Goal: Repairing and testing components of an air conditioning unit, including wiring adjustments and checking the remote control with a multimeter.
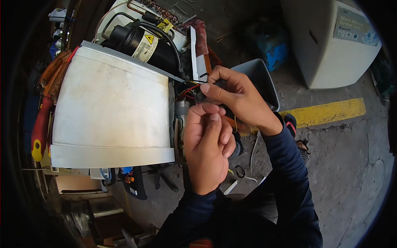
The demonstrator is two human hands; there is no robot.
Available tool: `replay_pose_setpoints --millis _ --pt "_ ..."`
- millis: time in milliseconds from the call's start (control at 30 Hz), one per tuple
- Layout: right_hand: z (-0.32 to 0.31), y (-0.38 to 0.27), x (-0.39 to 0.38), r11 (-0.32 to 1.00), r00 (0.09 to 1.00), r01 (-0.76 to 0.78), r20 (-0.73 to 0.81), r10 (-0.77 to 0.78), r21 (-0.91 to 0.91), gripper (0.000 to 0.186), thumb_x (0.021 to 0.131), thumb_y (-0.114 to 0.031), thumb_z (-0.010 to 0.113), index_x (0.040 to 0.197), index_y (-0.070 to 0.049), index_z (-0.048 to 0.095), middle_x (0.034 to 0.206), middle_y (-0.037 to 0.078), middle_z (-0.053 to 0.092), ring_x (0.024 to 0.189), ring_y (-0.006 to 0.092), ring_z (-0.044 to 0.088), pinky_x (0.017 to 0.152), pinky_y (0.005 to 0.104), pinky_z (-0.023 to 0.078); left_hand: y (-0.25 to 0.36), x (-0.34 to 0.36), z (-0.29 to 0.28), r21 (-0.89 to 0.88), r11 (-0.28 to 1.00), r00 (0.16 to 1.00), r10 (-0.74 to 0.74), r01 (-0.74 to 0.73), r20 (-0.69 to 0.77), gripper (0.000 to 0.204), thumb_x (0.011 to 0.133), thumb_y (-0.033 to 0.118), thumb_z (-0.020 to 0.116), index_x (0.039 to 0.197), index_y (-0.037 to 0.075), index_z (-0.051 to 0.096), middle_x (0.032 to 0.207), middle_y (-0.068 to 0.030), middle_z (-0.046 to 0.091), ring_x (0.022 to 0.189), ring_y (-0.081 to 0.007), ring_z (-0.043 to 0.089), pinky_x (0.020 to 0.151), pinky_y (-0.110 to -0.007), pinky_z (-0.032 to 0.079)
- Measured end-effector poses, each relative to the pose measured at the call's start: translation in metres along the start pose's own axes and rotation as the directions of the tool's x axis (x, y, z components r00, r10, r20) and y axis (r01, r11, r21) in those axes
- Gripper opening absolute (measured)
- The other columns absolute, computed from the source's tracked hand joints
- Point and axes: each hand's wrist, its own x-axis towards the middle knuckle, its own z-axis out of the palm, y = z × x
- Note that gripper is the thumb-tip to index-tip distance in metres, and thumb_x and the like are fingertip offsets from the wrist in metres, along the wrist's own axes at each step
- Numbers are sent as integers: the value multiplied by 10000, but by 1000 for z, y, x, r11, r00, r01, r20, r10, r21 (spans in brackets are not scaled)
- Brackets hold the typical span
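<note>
My right hand (240,99) is closed, thumb and fingers pinched at a bunch of red, yellow and black wires (187,91), with a small dark piece partly hidden under it. Just below, my left hand (206,149) has its fingers curled and pressed toward the thumb; what they hold is too small or hidden to make out. The wires run beside a grey metal cylinder (182,108), at the right edge of a large dirty white panel (111,107). Behind them lies a black compressor (126,37) with a warning label and a thick black hose.
Red-and-yellow handled tool (41,128) at far left. Grey bin (269,82) behind my right hand, blue container (273,51) and white appliance (322,66) at upper right. Yellow painted stripe (331,111) on the concrete floor, loose cable (252,161) below.
</note>
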Motion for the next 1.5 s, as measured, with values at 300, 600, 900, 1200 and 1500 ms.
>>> replay_pose_setpoints --millis 300,600,900,1200,1500 --pt "-3 4 -11 858 983 181 126 -136 -481 321 950 -43 793 1190 -27 581 811 6 641 661 98 543 611 291 447 -33 -73 -8 558 816 963 -9 -148 268 325 1052 13 540 1372 -36 561 1162 -129 601 894 -209 644 811 -321 536" --pt "36 42 -12 820 927 300 -54 -371 -487 399 917 10 800 1230 -10 553 890 54 675 665 116 556 610 303 439 -24 -87 -36 692 608 882 464 -390 89 382 980 -85 482 1332 -63 628 1104 -173 649 696 -173 562 642 -286 490" --pt "15 49 6 943 941 321 -79 -328 -87 424 897 -25 849 1208 -22 560 900 66 680 658 100 553 633 261 466 7 -62 -43 508 676 726 674 -534 -133 297 1006 -29 464 1219 -67 668 1052 -159 661 591 -123 470 539 -235 415" --pt "11 32 3 886 943 299 -35 -332 -354 326 878 41 807 1119 -26 598 846 73 715 668 164 640 639 327 513 -48 -71 -38 667 308 721 105 -679 685 310 881 29 720 1179 -51 747 843 -140 733 617 -269 654 574 -292 514" --pt "5 10 -13 786 977 206 83 -194 -583 298 772 142 761 1014 6 653 816 83 747 678 209 700 632 311 513 5 -60 -37 844 199 865 51 -499 499 334 893 52 711 1222 34 763 922 -128 701 693 -278 629 645 -352 515"
